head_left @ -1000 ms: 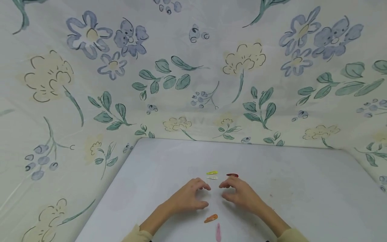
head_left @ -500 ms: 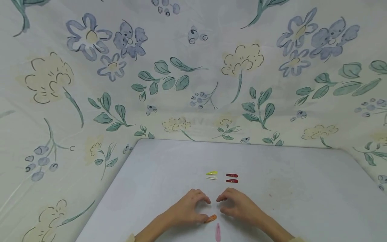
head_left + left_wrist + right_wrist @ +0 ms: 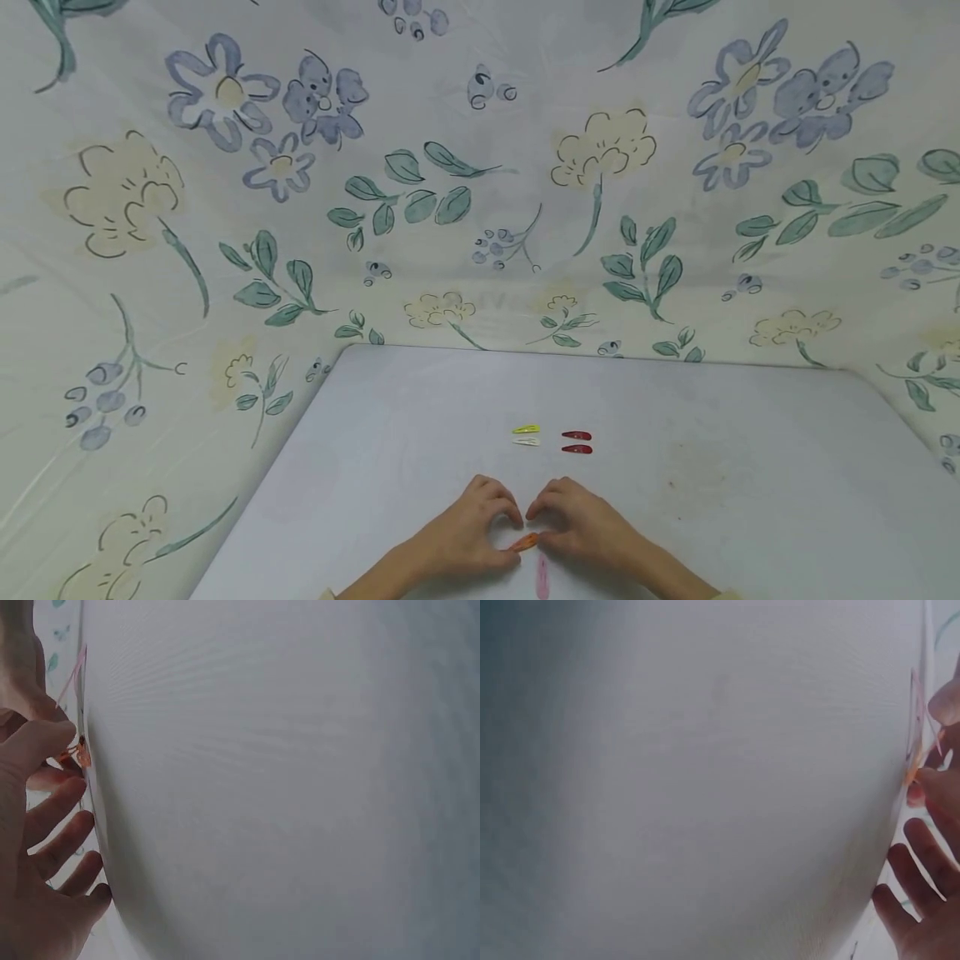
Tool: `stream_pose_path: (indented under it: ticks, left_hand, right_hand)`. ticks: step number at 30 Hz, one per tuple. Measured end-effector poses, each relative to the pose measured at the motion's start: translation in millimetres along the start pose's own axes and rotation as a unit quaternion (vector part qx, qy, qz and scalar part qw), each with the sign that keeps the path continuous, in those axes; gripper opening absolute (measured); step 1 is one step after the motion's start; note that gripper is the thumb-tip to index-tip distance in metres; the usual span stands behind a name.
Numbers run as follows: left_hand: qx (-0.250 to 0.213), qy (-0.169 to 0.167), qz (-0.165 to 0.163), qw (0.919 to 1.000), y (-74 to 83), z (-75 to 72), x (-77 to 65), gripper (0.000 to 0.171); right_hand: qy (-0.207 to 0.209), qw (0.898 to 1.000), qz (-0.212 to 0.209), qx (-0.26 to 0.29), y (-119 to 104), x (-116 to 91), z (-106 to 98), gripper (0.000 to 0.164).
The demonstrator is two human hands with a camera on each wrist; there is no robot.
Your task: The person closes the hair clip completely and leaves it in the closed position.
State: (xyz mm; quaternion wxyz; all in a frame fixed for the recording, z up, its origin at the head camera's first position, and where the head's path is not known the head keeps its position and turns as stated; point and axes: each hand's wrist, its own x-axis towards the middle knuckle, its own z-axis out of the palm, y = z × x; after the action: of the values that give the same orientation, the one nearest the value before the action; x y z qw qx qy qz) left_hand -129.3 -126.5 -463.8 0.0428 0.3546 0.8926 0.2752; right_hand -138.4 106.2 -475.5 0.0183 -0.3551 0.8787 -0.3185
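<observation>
An orange snap hair clip (image 3: 525,542) lies between my two hands on the white table. My left hand (image 3: 472,525) curves in from the left, its thumb at the clip's lower left end. From the other side my right hand (image 3: 588,525) reaches in, thumb tip right at the clip's upper right end. Both index fingers arch above it, their tips close together, a gap remaining between finger and thumb. In the left wrist view the orange clip (image 3: 83,754) shows beside the thumb; in the right wrist view part of the clip (image 3: 910,775) is hidden by fingers.
A pink hair clip (image 3: 542,577) lies just in front of the hands. Farther back are a yellow clip (image 3: 527,429), a white clip (image 3: 527,442) and two red clips, one (image 3: 577,435) behind the other (image 3: 577,449). Floral cloth (image 3: 510,183) stands around the table.
Both hands have come back toward the body from near the red clips and closed in around the orange clip. The nearer red clip, hidden before, now shows. The other clips stay put.
</observation>
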Motion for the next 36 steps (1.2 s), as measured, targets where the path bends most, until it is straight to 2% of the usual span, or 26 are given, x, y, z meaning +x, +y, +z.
stream_pose_path:
  ticks: [5,12,15,22,29,36]
  left_hand:
    - [0.018,0.01,0.003,0.9998,2.8,2.0,-1.0,0.02]
    - [0.028,0.017,-0.001,0.9995,4.4,3.5,0.3,0.016]
    - [0.035,0.03,0.005,0.9989,4.3,5.8,0.7,0.014]
    - [0.053,0.058,0.025,0.9966,3.2,9.5,1.1,0.015]
    - [0.044,0.053,0.009,0.9976,3.7,10.4,1.8,0.014]
    - [0.044,0.044,0.011,0.998,4.0,7.9,2.7,0.014]
  right_hand:
    - [0.01,1.0,-0.02,-0.022,-2.2,-1.8,3.1,0.018]
    - [0.003,0.999,-0.009,-0.033,-4.8,-1.1,6.0,0.013]
    - [0.007,0.999,-0.008,-0.04,-5.9,-0.4,6.8,0.011]
    - [-0.024,0.999,0.032,-0.035,-9.3,4.2,4.1,0.008]
    - [-0.036,0.997,0.052,-0.042,-9.6,6.1,4.5,0.016]
    - [-0.04,0.997,0.058,-0.038,-11.4,5.2,3.9,0.018]
